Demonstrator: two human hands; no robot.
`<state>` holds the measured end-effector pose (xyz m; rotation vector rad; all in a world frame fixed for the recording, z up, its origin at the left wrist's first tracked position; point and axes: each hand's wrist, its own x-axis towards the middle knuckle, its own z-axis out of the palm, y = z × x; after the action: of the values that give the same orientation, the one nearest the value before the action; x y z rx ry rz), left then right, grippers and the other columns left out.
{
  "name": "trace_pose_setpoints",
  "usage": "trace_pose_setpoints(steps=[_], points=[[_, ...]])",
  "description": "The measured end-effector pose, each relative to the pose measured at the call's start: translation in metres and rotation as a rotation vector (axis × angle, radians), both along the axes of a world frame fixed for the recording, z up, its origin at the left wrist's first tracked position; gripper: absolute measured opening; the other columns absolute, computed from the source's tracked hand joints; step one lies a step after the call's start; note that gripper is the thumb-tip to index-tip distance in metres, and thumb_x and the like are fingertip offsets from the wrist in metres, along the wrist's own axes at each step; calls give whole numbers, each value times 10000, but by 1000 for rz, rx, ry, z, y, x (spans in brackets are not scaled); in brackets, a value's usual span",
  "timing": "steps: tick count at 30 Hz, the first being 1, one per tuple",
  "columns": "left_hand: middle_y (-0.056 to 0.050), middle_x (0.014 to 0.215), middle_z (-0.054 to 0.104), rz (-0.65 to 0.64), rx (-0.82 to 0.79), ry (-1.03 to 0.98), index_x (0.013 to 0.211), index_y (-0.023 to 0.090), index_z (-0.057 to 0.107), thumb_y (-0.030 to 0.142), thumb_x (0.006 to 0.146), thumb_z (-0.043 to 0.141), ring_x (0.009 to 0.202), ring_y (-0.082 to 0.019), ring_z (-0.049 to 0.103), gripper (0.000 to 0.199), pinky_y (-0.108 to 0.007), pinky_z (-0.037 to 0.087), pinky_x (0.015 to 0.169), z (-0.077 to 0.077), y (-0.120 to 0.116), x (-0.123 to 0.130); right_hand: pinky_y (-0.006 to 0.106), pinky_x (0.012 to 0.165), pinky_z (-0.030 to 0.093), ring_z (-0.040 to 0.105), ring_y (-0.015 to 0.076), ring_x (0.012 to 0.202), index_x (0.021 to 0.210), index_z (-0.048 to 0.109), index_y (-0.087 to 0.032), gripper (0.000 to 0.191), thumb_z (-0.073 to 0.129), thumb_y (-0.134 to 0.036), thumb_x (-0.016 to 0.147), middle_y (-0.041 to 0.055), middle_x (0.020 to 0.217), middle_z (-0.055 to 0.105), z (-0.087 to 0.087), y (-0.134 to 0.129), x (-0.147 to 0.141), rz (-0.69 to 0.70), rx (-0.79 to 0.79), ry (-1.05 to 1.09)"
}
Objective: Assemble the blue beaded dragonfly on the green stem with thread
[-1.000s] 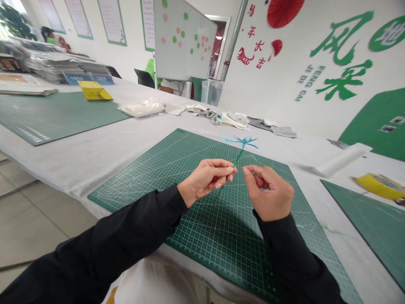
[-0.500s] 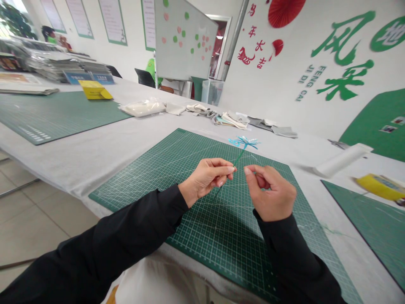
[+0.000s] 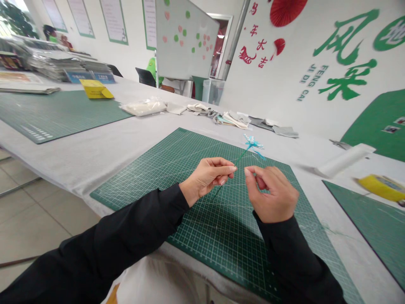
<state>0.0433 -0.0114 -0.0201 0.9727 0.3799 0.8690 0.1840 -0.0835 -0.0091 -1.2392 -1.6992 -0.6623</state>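
Note:
My left hand (image 3: 217, 171) pinches the thin green stem of a blue artificial flower (image 3: 252, 144) between thumb and fingertips. Its shiny, pale-tipped petals sit at the upper end, with one blue piece sticking out low on the right. Below my fingers the stem's dark lower end slants down over the green cutting mat (image 3: 152, 169). My right hand (image 3: 272, 192) is closed in a pinch just right of the stem, apart from it. Whatever its fingertips hold, perhaps something very fine, is too small to make out.
A second cutting mat (image 3: 57, 114) with a yellow card box (image 3: 95, 89) lies at left, near stacked plastic-wrapped packets (image 3: 53, 63). A plastic bag (image 3: 144, 106) and folded cloths (image 3: 234, 119) line the far edge. At right are a white roll (image 3: 346, 160) and yellow tape (image 3: 381, 188).
The flower has turned about its stem: the loose blue piece has gone from its left side to its lower right. Both hands stay nearly in place.

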Motion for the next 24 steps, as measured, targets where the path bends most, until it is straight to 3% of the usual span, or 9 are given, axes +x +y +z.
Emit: trace_pose_setpoints(steps=[24], points=[[6,549,601,20,-26,34,706,92,587,109,664,701,345,-7,420,123,-127,219,321,0,0,1,264,541,344,371,99,520,739,655,-117,34,636,-109,766,-42,523,386,-2,0,1,10,16,-61]])
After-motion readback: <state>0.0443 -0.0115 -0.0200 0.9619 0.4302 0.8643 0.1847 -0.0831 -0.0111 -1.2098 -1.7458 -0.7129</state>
